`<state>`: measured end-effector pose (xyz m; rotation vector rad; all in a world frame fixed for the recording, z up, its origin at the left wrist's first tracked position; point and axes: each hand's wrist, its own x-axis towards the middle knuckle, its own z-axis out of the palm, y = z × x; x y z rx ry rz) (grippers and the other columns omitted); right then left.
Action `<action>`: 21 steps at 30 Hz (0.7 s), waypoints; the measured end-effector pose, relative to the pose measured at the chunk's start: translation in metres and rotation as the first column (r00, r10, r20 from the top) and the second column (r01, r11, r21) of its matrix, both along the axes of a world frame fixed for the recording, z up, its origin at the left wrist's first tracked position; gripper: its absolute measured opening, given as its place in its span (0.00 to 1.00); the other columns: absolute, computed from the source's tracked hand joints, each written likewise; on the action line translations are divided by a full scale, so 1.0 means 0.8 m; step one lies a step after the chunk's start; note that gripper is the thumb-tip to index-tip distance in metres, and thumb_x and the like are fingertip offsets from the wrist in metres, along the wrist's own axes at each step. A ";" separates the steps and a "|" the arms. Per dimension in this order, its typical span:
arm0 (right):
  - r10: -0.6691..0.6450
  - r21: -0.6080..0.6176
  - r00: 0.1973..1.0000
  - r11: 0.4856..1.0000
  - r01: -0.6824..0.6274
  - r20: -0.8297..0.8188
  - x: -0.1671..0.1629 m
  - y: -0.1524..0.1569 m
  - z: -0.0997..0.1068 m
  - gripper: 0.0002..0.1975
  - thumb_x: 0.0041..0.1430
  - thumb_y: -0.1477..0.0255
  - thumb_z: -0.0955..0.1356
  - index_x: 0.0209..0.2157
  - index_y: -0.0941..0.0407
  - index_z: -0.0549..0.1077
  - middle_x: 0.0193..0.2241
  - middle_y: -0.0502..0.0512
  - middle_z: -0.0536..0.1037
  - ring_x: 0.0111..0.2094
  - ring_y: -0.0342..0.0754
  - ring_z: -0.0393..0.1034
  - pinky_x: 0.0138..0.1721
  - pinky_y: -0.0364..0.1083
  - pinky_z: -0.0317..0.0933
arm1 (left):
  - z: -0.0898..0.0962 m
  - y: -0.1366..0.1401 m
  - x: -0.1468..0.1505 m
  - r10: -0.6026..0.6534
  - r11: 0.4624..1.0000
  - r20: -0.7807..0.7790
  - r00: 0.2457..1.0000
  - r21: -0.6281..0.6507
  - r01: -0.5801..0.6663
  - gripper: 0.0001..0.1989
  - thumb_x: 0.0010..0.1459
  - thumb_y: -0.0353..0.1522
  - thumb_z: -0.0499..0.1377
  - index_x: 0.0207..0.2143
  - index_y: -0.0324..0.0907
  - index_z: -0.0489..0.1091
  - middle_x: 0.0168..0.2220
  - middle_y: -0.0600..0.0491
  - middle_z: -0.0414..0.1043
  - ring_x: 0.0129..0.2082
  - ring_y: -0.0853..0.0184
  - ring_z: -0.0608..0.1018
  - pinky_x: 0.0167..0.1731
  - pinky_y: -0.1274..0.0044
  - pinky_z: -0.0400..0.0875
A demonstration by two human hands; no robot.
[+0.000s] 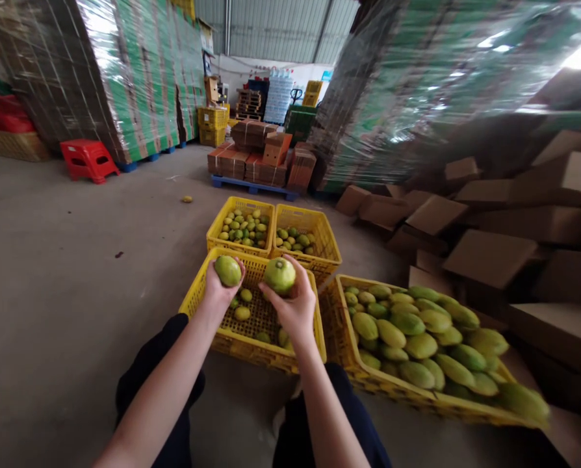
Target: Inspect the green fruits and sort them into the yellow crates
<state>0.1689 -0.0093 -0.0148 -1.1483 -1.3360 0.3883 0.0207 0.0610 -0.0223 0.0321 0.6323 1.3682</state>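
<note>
My left hand [221, 286] is closed around a green-yellow papaya [227, 270], held above the left part of the near yellow crate [197, 279]. My right hand [296, 300] grips another papaya [279, 275] over the same crate's right part, its stem end turned up towards me. A gap separates the two held fruits. Inside the near crate, a few fruits [242, 313] lie on the slatted bottom, some of them partly hidden by my hands and forearms. To the right, a large yellow crate [342, 312] is heaped with green and yellow papayas [421, 346].
Behind the near crate stand two yellow crates [213, 224] [332, 234] with fruit. Cardboard boxes [490, 257] pile up on the right. Farther off are a blue pallet [254, 187] of flattened cartons, a red stool [90, 159] and wrapped stacks [144, 84]. One fruit [187, 199] lies on the floor.
</note>
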 end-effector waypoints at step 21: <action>0.171 -0.012 0.972 0.985 -0.172 0.162 -0.025 -0.008 -0.010 0.27 0.49 0.71 0.77 0.52 0.51 0.72 0.50 0.58 0.80 0.51 0.56 0.76 0.54 0.55 0.70 | 0.018 -0.034 0.012 0.516 0.725 -0.413 0.750 0.677 -0.126 0.13 0.57 0.38 0.55 0.23 0.43 0.71 0.24 0.54 0.73 0.28 0.67 0.77 0.33 0.76 0.71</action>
